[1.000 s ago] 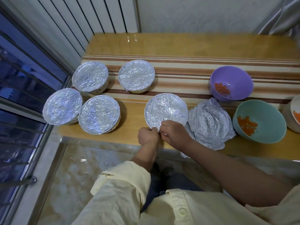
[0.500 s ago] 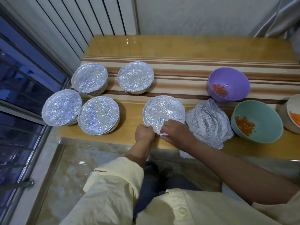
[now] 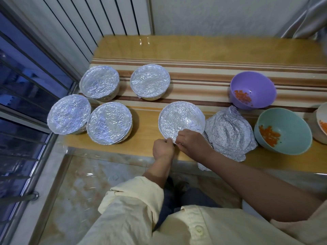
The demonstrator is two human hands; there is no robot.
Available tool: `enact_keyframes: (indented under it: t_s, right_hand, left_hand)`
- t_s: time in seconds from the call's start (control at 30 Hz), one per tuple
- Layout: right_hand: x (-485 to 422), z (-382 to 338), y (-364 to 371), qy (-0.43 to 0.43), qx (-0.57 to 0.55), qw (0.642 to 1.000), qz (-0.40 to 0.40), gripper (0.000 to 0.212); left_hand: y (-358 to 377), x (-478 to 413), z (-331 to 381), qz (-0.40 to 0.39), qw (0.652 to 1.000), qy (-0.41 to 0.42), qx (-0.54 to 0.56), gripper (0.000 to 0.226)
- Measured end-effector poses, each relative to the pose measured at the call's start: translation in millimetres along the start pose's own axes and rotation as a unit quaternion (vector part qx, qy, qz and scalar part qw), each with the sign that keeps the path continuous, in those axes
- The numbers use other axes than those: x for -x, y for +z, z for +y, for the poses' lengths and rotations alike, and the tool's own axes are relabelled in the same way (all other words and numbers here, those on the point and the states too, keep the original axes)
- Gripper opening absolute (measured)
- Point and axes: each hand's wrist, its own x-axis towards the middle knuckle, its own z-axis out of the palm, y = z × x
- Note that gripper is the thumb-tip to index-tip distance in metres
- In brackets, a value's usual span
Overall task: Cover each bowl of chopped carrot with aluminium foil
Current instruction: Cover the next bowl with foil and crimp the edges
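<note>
A foil-covered bowl (image 3: 180,119) sits near the table's front edge. My left hand (image 3: 163,149) and my right hand (image 3: 192,143) both pinch the foil at its near rim. Right of it lies a crumpled pile of foil sheets (image 3: 230,133). Uncovered bowls with chopped carrot stand at the right: a purple bowl (image 3: 253,89), a teal bowl (image 3: 283,129) and a white bowl (image 3: 321,122) cut off by the frame edge. Several more foil-covered bowls stand at the left, among them one at the back (image 3: 150,81) and one at the front (image 3: 109,122).
The wooden table (image 3: 203,48) has a striped runner (image 3: 200,71) across its middle. A window with metal bars (image 3: 23,106) lies to the left, a ribbed white wall panel behind. The marble floor (image 3: 85,181) shows below the table edge.
Both hands stay at the near rim of the foil-covered bowl, shifting slightly along the edge as they pinch the foil. The bowls have not moved.
</note>
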Motion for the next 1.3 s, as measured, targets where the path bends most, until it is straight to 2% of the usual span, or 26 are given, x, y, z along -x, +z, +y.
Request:
enact_keyframes:
  t_s: [0.1,0.3,0.5,0.57,0.67,0.8,0.87,1.07,1.2,1.3]
  right_hand:
    - [1.3,0.1,1.0,0.008,-0.009,1.0,-0.002,0.016]
    - [0.1,-3.3,1.9,0.019,-0.028,0.999,0.008,0.011]
    - [-0.9,-0.5,-2.2,0.019,-0.032,0.999,0.001,0.026]
    - [2.1,2.5,-3.5,0.021,-0.022,1.0,-0.003,0.029]
    - [3.8,2.8,-2.1,0.018,-0.01,1.0,-0.002,0.022]
    - [1.5,0.5,0.0,0.018,-0.011,1.0,0.007,0.02]
    - [1.7,-0.5,-0.1,0.014,-0.012,1.0,0.005,0.019]
    - [-2.7,-0.8,-1.8,0.016,-0.027,1.0,0.002,0.019]
    - [-1.9,-0.4,-2.5,0.016,-0.036,0.999,0.001,0.019]
    - [-2.5,0.0,-2.7,0.016,-0.041,0.999,0.003,0.018]
  left_hand:
    - [-10.0,21.8,13.3,-0.006,1.0,0.005,-0.006,0.053]
    - [-13.7,21.9,14.8,0.018,0.999,0.007,-0.032,0.035]
    - [-23.2,11.7,16.6,-0.002,0.999,0.032,-0.033,0.043]
    - [-24.6,5.0,13.1,-0.01,0.999,0.044,-0.005,0.045]
    - [-26.3,5.2,6.6,-0.009,0.999,0.033,0.032,0.044]
    - [-26.9,23.4,9.9,0.102,0.993,0.018,0.053,0.023]
    - [-21.9,28.9,10.2,0.13,0.989,0.014,0.069,0.017]
    - [-11.4,25.3,14.3,0.119,0.976,-0.045,0.174,0.016]
    - [-5.8,14.6,9.8,0.092,0.975,-0.058,0.194,0.022]
    - [-3.0,7.5,7.2,0.093,0.971,-0.06,0.213,0.009]
